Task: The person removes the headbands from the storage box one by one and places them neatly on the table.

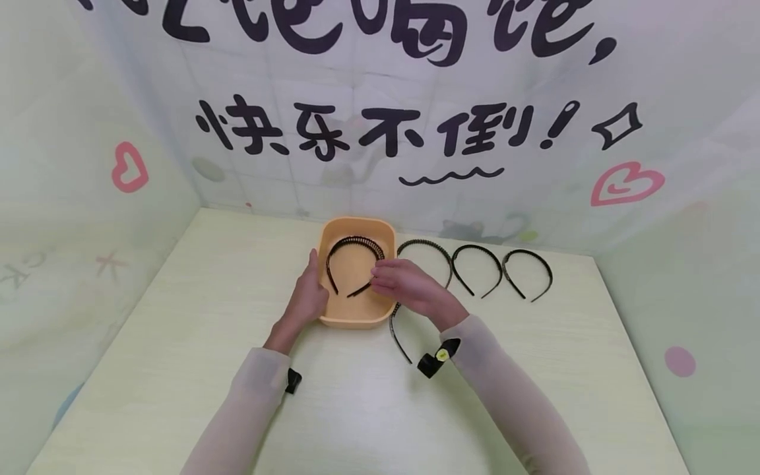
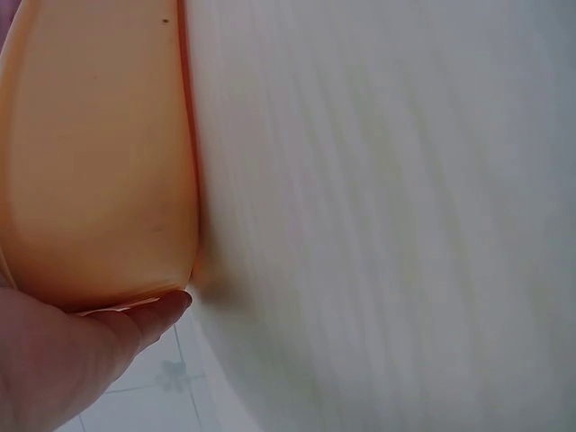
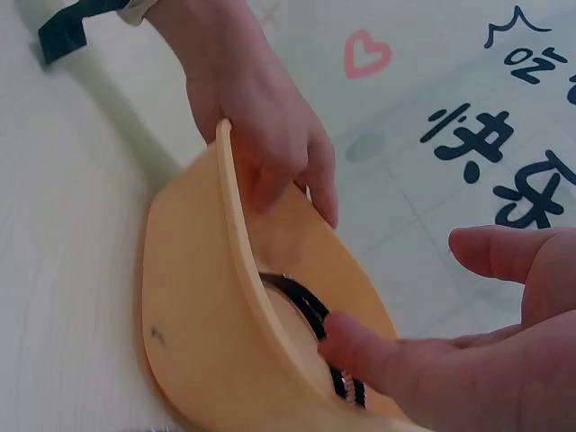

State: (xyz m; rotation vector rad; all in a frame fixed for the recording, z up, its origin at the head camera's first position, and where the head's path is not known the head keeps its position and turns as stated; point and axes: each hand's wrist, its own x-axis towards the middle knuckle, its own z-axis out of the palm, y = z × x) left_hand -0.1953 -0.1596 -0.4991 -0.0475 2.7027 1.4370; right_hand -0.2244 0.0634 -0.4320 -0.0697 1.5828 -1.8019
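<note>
An orange plastic bin [image 1: 356,324] stands on the table near the back wall. My left hand [image 1: 305,297] grips its left side, thumb over the rim and fingers along the outer wall; this hand also shows in the right wrist view. Inside the bin lie black headbands [image 1: 355,240], overlapping, their open ends toward me. My right hand [image 1: 410,285] reaches over the right rim, fingers fairly straight with the fingertips at the headbands' right side. In the right wrist view its thumb [image 3: 495,252] stands well apart from the fingers.
Right of the bin, a headband with a toothed band [image 1: 426,243] lies partly behind my right hand. Two thinner black headbands [image 1: 477,248] [image 1: 528,252] follow in a row. Another headband [image 1: 400,342] lies nearer me, partly hidden by hand and bin. A printed curtain [image 1: 356,185] hangs behind the table.
</note>
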